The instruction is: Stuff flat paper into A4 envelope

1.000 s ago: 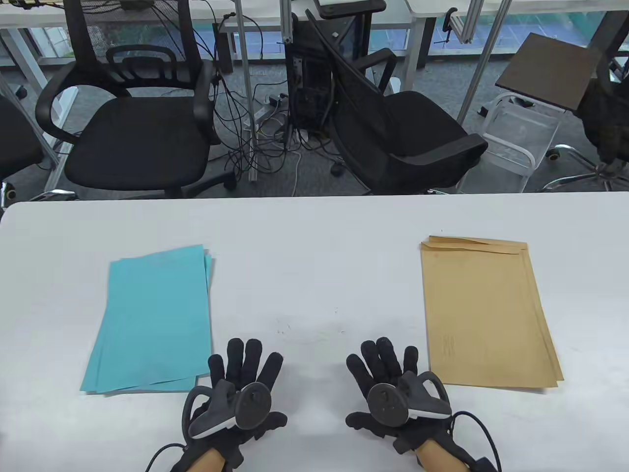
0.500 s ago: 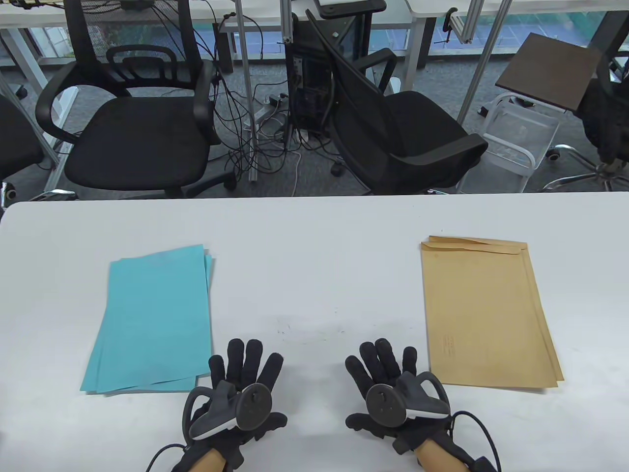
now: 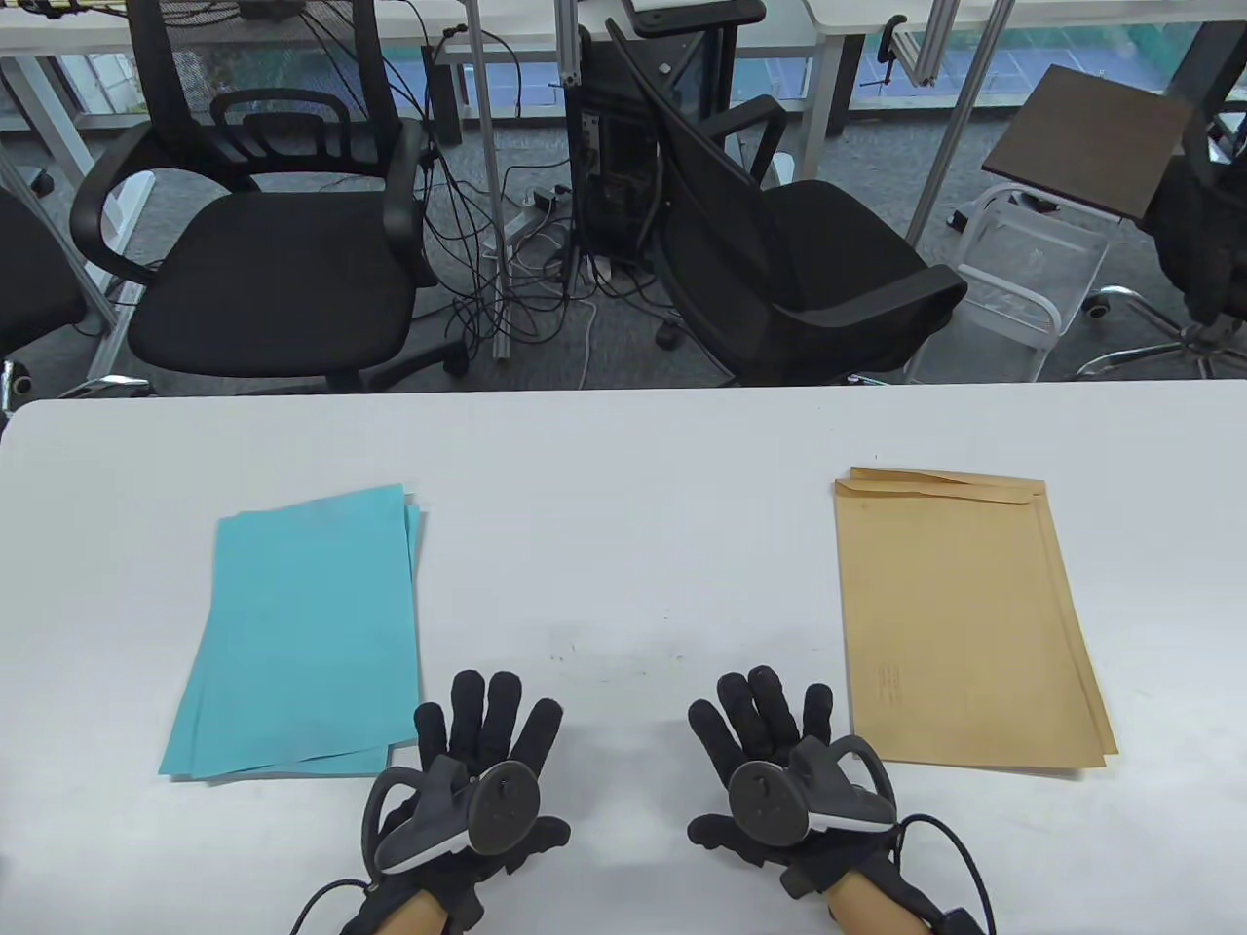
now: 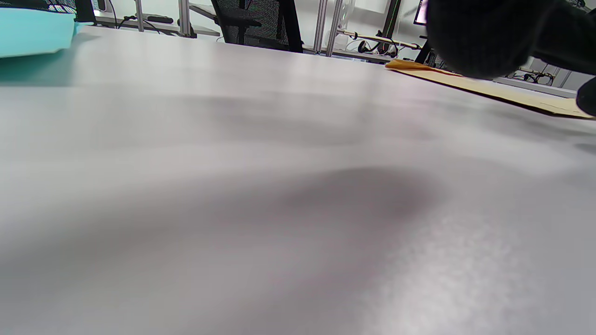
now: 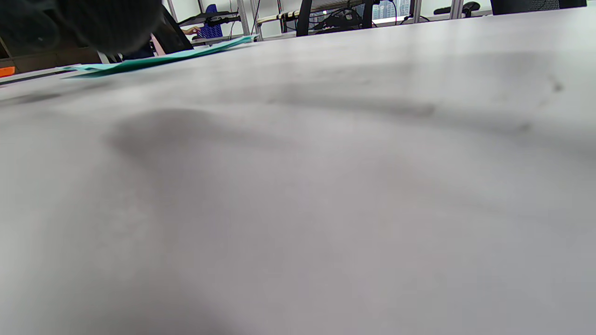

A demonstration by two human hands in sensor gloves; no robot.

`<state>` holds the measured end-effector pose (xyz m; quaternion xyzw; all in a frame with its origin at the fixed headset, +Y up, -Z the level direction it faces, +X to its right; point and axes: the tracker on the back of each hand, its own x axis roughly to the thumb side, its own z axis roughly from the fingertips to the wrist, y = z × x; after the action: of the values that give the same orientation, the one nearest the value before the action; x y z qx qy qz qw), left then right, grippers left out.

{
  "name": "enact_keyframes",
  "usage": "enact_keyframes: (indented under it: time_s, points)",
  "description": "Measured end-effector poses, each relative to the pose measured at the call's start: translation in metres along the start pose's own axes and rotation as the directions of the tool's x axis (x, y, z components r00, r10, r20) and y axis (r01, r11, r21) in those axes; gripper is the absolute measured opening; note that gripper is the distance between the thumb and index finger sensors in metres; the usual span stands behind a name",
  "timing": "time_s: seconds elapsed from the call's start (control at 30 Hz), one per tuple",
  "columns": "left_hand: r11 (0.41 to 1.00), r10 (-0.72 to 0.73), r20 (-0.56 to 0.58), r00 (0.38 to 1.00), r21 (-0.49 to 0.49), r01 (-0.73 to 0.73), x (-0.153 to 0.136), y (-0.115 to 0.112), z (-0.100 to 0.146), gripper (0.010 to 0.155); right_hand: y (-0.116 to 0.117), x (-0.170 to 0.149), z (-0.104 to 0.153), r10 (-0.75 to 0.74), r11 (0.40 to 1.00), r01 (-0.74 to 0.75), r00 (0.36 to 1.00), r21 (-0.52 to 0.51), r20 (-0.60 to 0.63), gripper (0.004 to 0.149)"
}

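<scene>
With both hands flat at the bottom centre of the table view, nothing is held. Left hand [image 3: 474, 769]: palm down on the white desk [image 3: 623, 506], fingers spread and pointing up-frame, grip empty. Right hand [image 3: 779, 765]: same pose, fingers fanned, grip empty. Each has a black tracker strapped across its back.

Blue paper stack [image 3: 302, 628] lies flat at left of the frame, several sheets slightly fanned, edges offset at the top right and bottom. Its lower right corner sits just beside the left hand's outer fingers; contact can't be told from this angle.

Brown envelopes [image 3: 964, 614] lie flat at right of the frame, a few stacked with offset edges, flap end toward the top. Lower left corner is near the right hand, with a sliver of desk showing between.

Paper and envelopes are well apart, with bare desk and both hands between them.

Left wrist view: low, grazing angle across the desk. Blue paper [image 4: 35, 30] at upper left, envelope edge [image 4: 489, 88] at upper right, a dark gloved finger [image 4: 484, 37] blurred at top right.

Right wrist view: same grazing angle, blue paper [image 5: 153, 58] as a thin strip at upper left, gloved fingers [image 5: 93, 21] blurred in the top left corner.

Beyond the desk's far edge, upper frame: two black office chairs [image 3: 263, 243], tangled floor cables [image 3: 516, 282], a white wire cart [image 3: 1023, 282].
</scene>
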<state>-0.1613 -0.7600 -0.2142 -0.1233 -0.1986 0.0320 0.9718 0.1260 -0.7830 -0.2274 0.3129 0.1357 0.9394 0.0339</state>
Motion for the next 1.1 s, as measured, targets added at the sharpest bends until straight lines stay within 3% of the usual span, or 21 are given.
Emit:
enact_keyframes:
  time_s: [0.53, 0.77, 0.87, 0.93, 1.1]
  points:
    - [1.0, 0.003, 0.004, 1.0, 0.002, -0.003, 0.001, 0.001, 0.0, 0.102, -0.006, -0.004, 0.001, 0.002, 1.0, -0.004, 0.999, -0.031, -0.042, 0.104]
    - [0.999, 0.017, 0.007, 1.0, 0.031, -0.017, 0.0, 0.005, 0.002, 0.103, -0.016, -0.027, 0.007, -0.01, 0.998, -0.003, 0.982, -0.068, -0.19, 0.105]
    - [0.999, 0.023, 0.007, 1.0, 0.035, -0.023, -0.001, 0.006, 0.002, 0.103, -0.027, -0.052, 0.019, -0.04, 0.985, -0.014, 0.952, -0.172, -0.304, 0.104]
    - [0.999, 0.025, 0.011, 1.0, 0.035, -0.025, -0.001, 0.006, 0.003, 0.102, -0.032, -0.072, 0.028, -0.047, 0.985, -0.024, 0.915, -0.17, -0.401, 0.104]
    - [0.998, 0.035, 0.022, 0.999, 0.046, -0.036, 0.0, 0.008, 0.003, 0.103, -0.045, -0.135, 0.07, -0.113, 0.983, -0.013, 0.748, -0.186, -0.653, 0.104]
